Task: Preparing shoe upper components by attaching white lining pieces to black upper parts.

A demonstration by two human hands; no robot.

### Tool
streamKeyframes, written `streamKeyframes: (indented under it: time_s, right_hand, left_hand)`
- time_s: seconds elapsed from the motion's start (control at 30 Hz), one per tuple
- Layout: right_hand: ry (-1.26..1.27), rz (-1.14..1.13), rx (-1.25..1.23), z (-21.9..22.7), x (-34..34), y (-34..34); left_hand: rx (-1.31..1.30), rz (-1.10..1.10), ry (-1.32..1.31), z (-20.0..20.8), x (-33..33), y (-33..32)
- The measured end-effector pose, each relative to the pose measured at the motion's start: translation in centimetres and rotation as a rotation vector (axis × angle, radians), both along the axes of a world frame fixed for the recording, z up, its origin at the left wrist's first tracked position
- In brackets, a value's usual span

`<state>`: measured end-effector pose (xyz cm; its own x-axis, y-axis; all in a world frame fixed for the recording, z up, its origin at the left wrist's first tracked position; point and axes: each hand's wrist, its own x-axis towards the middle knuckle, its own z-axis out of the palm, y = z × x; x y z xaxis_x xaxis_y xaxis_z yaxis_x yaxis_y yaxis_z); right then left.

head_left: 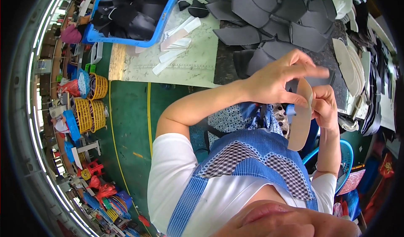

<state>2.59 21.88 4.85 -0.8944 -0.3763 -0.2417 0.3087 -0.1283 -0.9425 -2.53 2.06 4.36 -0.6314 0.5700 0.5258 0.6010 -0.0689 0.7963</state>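
A beige, slightly curved strip point(300, 127) with a rounded lower end stands upright before my chest. My right hand point(325, 104) is closed, pinching the strip's right edge between thumb and fingers. My left hand point(286, 77) arches over the strip's upper end, fingers apart and bent; its thumb reaches the strip's left edge. Beyond my hands, dark grey foam-like pieces point(280, 20) lie in an overlapping heap on the worktable point(198, 71). One dark piece point(326, 78) shows partly behind my fingers; whether I touch it, I cannot tell.
A blue crate point(151, 43) of black pieces sits at the table's far left. Pale strips point(174, 43) lie beside it. Beige pieces point(349, 64) are stacked right of the heap. A light-blue basket point(347, 161) stands low at my right. Yellow baskets point(99, 115) line the green floor.
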Motion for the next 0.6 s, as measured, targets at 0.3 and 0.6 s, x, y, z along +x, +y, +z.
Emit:
streamKeyframes:
  time_s: [0.3,0.6]
  right_hand:
    - [-0.218,-0.411,-0.578,-3.5,0.0,-2.0]
    - [-0.147,-0.681,0.725,-14.9,12.1,17.2]
  left_hand:
    - [-0.111,0.044,0.92,1.7,0.5,-1.6]
    - [-0.318,-0.244,0.04,0.4,4.9,-4.5]
